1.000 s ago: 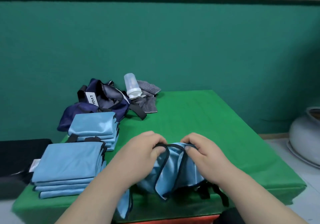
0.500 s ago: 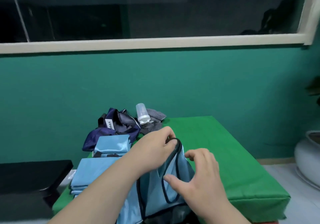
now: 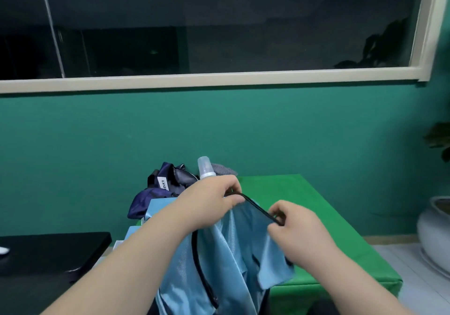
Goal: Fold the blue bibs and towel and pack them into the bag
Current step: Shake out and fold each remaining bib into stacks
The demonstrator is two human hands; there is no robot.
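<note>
A light blue bib [image 3: 233, 253] with black trim hangs in the air above the green table [image 3: 304, 205]. My left hand [image 3: 214, 200] grips its black-edged top at one end. My right hand [image 3: 294, 227] pinches the same black edge further right, so the edge is stretched between them. Behind my left arm lie folded blue bibs [image 3: 158, 205], mostly hidden. The dark navy bag [image 3: 158, 190] with a white label sits crumpled at the table's back left.
A clear baby bottle [image 3: 205, 168] and a grey towel [image 3: 222, 169] lie behind the bag. A black surface [image 3: 48, 253] stands left of the table. A large white pot [image 3: 435, 236] sits on the floor at right. Green wall behind.
The bib was lifted off the table and raised. My right hand, open half a second ago, now pinches the black edge. The view has tilted upward.
</note>
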